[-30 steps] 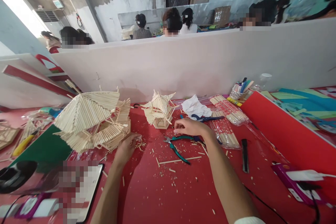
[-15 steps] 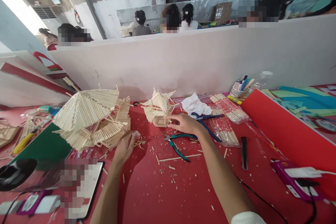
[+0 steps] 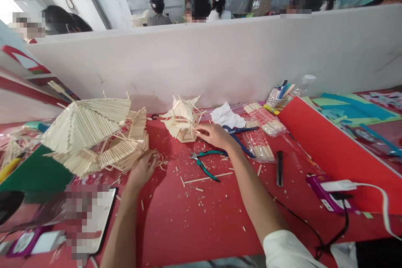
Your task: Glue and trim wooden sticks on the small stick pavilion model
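A small pavilion model of thin wooden sticks (image 3: 185, 114) stands upright at the back middle of the red table. My right hand (image 3: 215, 136) is at its lower right side, thumb and fingers closed on the edge; the exact contact is hard to see. On the left rests a larger stick pavilion (image 3: 91, 130) with a broad ribbed roof. Beside its right lower edge is my left hand (image 3: 143, 169), fingers curled inward; whatever they hold is too small to make out. Green-handled cutting pliers (image 3: 205, 163) lie open between the hands, with a loose stick (image 3: 209, 177) near them.
Blue-handled pliers (image 3: 240, 138), a crumpled white tissue (image 3: 228, 115) and packed sticks (image 3: 264, 119) lie right of the small model. A black-handled cutter (image 3: 279, 168) and purple power strip (image 3: 329, 192) are farther right. A tablet (image 3: 102, 217) lies left. A white partition (image 3: 201, 58) stands behind.
The view has tilted down and shifted, so everything appears higher and farther left. My left hand's fingers are more curled. My right hand stays at the small model.
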{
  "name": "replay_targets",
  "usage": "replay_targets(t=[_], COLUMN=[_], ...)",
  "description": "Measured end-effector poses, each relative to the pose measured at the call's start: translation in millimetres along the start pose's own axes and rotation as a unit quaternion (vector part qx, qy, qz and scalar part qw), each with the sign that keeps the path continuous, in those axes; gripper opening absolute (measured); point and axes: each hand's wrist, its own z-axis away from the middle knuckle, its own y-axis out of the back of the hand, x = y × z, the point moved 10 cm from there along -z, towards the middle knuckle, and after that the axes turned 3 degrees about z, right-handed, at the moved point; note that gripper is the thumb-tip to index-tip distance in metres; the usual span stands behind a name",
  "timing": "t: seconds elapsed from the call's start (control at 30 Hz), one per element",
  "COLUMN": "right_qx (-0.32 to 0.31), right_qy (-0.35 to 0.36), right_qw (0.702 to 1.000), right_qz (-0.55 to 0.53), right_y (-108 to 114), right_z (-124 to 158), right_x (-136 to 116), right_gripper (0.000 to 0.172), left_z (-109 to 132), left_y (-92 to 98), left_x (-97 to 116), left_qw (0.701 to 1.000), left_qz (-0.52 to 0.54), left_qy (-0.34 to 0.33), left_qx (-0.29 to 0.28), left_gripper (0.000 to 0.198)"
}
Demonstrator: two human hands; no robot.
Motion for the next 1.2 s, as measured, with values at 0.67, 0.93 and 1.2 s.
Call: replay_targets(t=[0.67, 0.93, 1.2], right_qx=[-0.058, -0.114, -0.088], right_qy=[-0.107, -0.147, -0.236], right_qw=[0.983, 0.969, 0.951], right_qz=[0.134, 0.165, 0.181], right_y=[9.6, -5.5, 35.1], right_z=[23.4, 27.7, 57.4], right_x=[80.9, 95.5, 115.6], right_gripper=[0.030, 0.030, 0.034], left_z=[0.5, -39.2, -87.6], left_y=[-21.7, -40.2, -87.7], left_x=[44.2, 21.4, 11.8], left_qw=[0.992, 0.993, 0.988], left_qz=[0.068, 0.119, 0.140], left_qy=[-0.103, 0.022, 0.063], left_qx=[-0.024, 0.018, 0.014], left_gripper=[0.030, 0.045, 0.030])
